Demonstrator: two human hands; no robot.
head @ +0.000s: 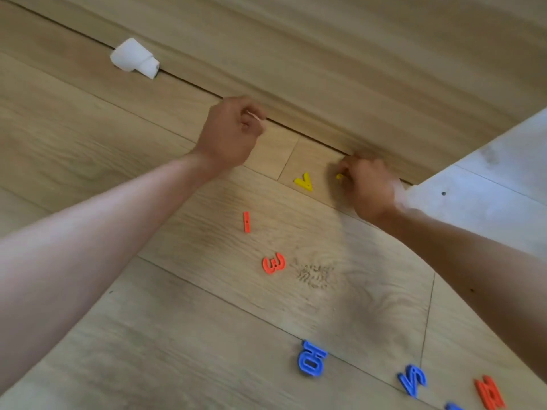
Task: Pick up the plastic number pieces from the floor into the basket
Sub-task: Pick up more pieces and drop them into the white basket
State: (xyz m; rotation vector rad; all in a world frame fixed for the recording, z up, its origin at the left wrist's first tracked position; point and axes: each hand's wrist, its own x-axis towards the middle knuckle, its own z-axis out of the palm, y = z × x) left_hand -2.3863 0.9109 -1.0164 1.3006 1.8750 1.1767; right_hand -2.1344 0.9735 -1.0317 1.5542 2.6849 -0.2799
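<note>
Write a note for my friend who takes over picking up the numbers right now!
Left hand: fingers curled, above the floor; can't tell whether it holds anything.
Right hand: pinching a small yellow plastic piece near the wall.
Lying on the wooden plank floor: yellow plastic pointed piece, orange plastic 1, orange plastic 3, big blue plastic piece, smaller blue plastic piece, orange plastic blocky piece.
Done: unknown; the basket is out of view.
Left: drop in the pinched piece, then collect the others.
</note>
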